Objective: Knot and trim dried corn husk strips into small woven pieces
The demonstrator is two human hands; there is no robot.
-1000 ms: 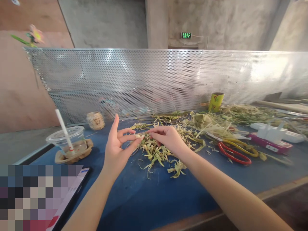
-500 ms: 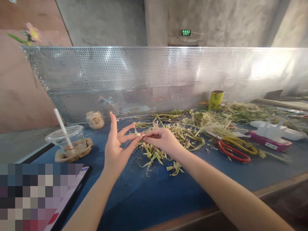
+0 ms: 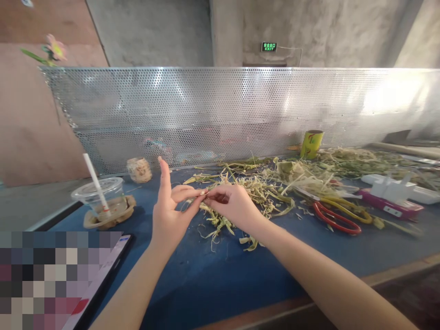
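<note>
Near the centre of the frame, the left hand (image 3: 173, 208) pinches a small pale plant piece (image 3: 202, 193) between thumb and fingers, its index finger raised. The right hand (image 3: 235, 201) meets it there, thumb and fingertips closed on the same piece. Just beyond and below lies a heap of dried leaves (image 3: 222, 224) on the blue counter (image 3: 206, 275). A lidded cup (image 3: 99, 190) stands at left; a red loop handle (image 3: 354, 230) lies at right.

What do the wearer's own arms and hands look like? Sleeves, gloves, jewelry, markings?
Left hand and right hand are ungloved, with slender fingers. Forearms are bare: no sleeves, watch or bracelet in view. No rings or markings visible; some fingers are partly hidden.
</note>
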